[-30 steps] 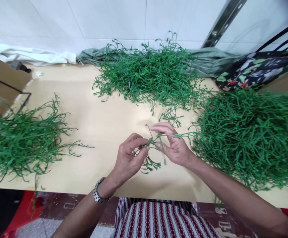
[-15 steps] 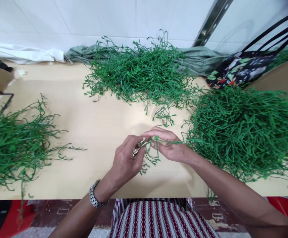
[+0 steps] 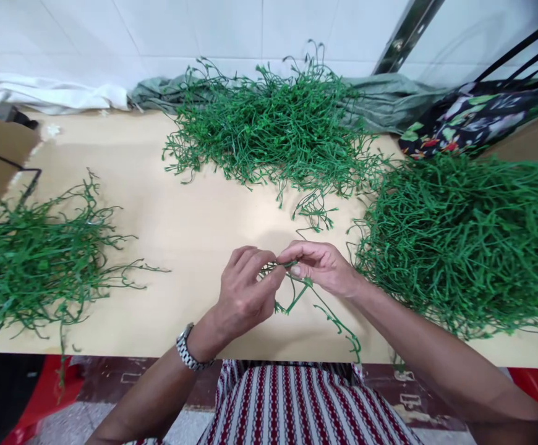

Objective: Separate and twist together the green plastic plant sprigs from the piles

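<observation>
Fingers of the left hand (image 3: 248, 287) pinch closed on thin green stems (image 3: 308, 282) — the right hand (image 3: 324, 269) pinches them just beside, both above the table (image 3: 180, 210). Around them: a left pile (image 3: 41, 266), a rear pile (image 3: 269, 130), a right pile (image 3: 464, 247) — all green stems.

a floral bag (image 3: 470, 123) sits beside grey-green cloth (image 3: 389, 102) along the tiled wall (image 3: 204, 28), white cloth (image 3: 51, 94) farther left.

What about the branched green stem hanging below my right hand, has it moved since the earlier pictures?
Yes, the branched green stem has swung down toward the near edge of the table; earlier it stretched toward the right-hand green pile.
</observation>
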Tool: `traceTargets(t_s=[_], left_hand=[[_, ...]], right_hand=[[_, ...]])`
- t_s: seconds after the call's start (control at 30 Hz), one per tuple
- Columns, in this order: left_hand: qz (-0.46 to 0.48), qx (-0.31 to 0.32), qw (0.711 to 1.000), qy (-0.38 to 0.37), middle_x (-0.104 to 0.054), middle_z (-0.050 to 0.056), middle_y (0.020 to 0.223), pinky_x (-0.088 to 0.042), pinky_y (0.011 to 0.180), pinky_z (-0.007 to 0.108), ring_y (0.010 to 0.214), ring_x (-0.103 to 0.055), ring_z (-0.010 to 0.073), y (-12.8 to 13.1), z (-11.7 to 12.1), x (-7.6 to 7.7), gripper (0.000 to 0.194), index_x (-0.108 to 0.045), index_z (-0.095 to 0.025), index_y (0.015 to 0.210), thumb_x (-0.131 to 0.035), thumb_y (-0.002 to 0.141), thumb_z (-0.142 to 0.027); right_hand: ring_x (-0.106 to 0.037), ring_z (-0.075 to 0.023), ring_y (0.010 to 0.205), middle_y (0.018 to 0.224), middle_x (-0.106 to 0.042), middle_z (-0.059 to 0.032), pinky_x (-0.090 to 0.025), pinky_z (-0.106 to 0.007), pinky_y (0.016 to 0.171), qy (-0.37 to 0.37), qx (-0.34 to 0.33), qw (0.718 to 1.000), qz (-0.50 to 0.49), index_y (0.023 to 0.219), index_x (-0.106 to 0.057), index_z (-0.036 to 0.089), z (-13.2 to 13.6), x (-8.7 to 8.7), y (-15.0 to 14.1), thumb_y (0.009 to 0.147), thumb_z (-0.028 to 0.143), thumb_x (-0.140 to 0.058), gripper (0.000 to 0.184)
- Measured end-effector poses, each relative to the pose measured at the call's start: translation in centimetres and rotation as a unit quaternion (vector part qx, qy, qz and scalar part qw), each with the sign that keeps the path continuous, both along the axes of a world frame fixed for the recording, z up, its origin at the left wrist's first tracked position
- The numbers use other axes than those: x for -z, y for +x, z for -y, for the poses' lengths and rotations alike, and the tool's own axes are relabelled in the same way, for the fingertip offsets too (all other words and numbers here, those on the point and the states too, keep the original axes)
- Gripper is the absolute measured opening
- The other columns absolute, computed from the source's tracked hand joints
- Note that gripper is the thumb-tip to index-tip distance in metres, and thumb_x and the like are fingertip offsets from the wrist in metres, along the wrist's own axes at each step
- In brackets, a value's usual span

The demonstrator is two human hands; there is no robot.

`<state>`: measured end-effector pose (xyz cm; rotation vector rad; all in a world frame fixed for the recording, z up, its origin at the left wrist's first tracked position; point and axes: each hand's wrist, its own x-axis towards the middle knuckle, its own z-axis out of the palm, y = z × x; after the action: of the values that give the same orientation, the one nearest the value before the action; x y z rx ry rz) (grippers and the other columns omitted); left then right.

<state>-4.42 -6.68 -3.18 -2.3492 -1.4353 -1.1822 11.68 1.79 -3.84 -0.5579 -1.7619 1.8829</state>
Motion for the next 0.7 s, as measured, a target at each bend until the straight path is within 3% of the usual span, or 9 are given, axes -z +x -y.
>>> traceTargets(t_s=[0.13,0.23,0.3,0.37,0.43,0.47,0.53,0.63,0.7], left_hand=[[0.004,0.030,0.999,-0.027,-0.059,0.007,0.086,-0.045,0.082,0.040,0.079,-0.054,0.0161,0.0,0.1,0.2,0.027,-0.053,-0.018,0.086,-0.048,0.067,0.001],[0.023,0.048,0.997,-0.062,-0.059,0.005,0.082,-0.044,0.085,0.040,0.081,-0.054,0.0157,0.1,0.3,0.3,0.026,-0.052,-0.018,0.083,-0.047,0.068,0.002],[0.026,0.056,0.995,-0.079,-0.058,0.005,0.079,-0.043,0.086,0.040,0.081,-0.054,0.0155,0.2,0.4,0.3,0.025,-0.051,-0.018,0.080,-0.046,0.067,0.002],[0.016,0.063,0.994,-0.085,-0.056,0.005,0.077,-0.043,0.086,0.040,0.079,-0.053,0.0152,0.3,0.4,0.2,0.023,-0.051,-0.017,0.077,-0.046,0.067,0.003],[0.006,0.068,0.994,-0.083,-0.055,0.005,0.076,-0.043,0.082,0.039,0.077,-0.052,0.0150,0.3,0.4,0.1,0.022,-0.051,-0.016,0.075,-0.045,0.067,0.003],[0.006,0.069,0.994,-0.083,-0.054,0.005,0.076,-0.044,0.079,0.037,0.076,-0.051,0.0151,0.3,0.4,0.0,0.022,-0.050,-0.016,0.075,-0.044,0.067,0.003],[0.013,0.065,0.994,-0.083,-0.054,0.005,0.076,-0.044,0.072,0.034,0.075,-0.050,0.0153,0.1,0.4,0.1,0.021,-0.049,-0.016,0.074,-0.044,0.068,0.003],[0.024,0.062,0.995,-0.079,-0.054,0.005,0.076,-0.043,0.066,0.031,0.074,-0.049,0.0153,-0.1,0.5,0.3,0.020,-0.049,-0.016,0.074,-0.043,0.069,0.003],[0.023,0.060,0.995,-0.072,-0.054,0.005,0.075,-0.043,0.066,0.031,0.075,-0.050,0.0155,-0.2,0.6,0.4,0.020,-0.049,-0.016,0.073,-0.044,0.069,0.003]], right_hand=[[-0.056,-0.0102,0.075,0.081,-0.059,-0.0014,-0.044,-0.023,0.067,0.064,0.065,0.996,0.013,0.089,-0.062,0.017,0.4,-0.1,-0.2,0.074,0.014,-0.057,0.016],[-0.054,-0.0107,0.072,0.076,-0.057,-0.0008,-0.043,-0.024,0.065,0.192,0.080,0.977,0.039,0.087,-0.061,0.018,0.3,-0.6,-0.2,0.071,0.006,-0.050,0.024],[-0.052,-0.0117,0.068,0.070,-0.054,-0.0010,-0.042,-0.026,0.063,0.316,0.060,0.945,0.056,0.085,-0.061,0.017,-0.1,-1.0,-0.2,0.069,0.003,-0.045,0.027],[-0.049,-0.0137,0.068,0.069,-0.053,-0.0024,-0.041,-0.029,0.065,0.439,0.030,0.895,0.074,0.084,-0.062,0.016,-0.5,-1.3,-0.1,0.069,0.001,-0.043,0.028],[-0.048,-0.0150,0.069,0.069,-0.054,-0.0038,-0.040,-0.031,0.068,0.509,0.012,0.857,0.083,0.082,-0.062,0.015,-0.8,-1.5,0.0,0.070,0.001,-0.043,0.026],[-0.047,-0.0150,0.069,0.070,-0.055,-0.0041,-0.040,-0.032,0.069,0.514,0.008,0.854,0.084,0.081,-0.062,0.015,-0.9,-1.5,0.1,0.070,0.002,-0.043,0.025],[-0.048,-0.0136,0.068,0.071,-0.054,-0.0035,-0.040,-0.029,0.066,0.457,0.000,0.885,0.086,0.080,-0.062,0.015,-0.8,-1.4,0.2,0.072,0.003,-0.046,0.022],[-0.050,-0.0108,0.069,0.073,-0.054,-0.0020,-0.040,-0.025,0.065,0.291,-0.027,0.953,0.082,0.082,-0.061,0.015,-0.7,-1.2,0.4,0.075,0.008,-0.051,0.014],[-0.051,-0.0101,0.071,0.076,-0.053,-0.0019,-0.041,-0.024,0.067,0.201,-0.041,0.976,0.074,0.084,-0.061,0.014,-0.6,-1.0,0.5,0.077,0.013,-0.053,0.011]])
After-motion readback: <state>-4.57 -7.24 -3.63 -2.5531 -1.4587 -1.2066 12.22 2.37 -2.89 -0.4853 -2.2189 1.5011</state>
